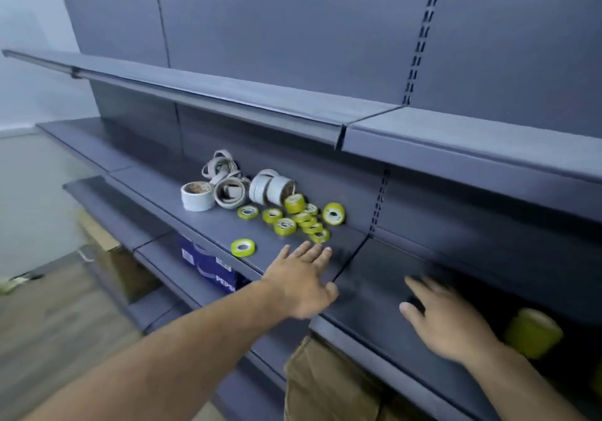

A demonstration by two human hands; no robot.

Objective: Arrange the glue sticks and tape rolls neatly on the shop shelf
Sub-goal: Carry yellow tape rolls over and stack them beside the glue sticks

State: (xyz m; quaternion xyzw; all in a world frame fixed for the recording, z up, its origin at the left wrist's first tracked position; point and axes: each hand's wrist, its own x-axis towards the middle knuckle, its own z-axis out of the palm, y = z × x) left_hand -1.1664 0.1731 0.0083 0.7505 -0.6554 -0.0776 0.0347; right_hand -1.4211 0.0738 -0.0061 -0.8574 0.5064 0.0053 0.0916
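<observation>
Yellow tape rolls lie jumbled on the grey shelf. White tape rolls are heaped just left of them, and one stray yellow roll sits near the front edge. The left hand, flat and empty, reaches just short of the jumble. The right hand, blurred, spreads empty fingers further right.
</observation>
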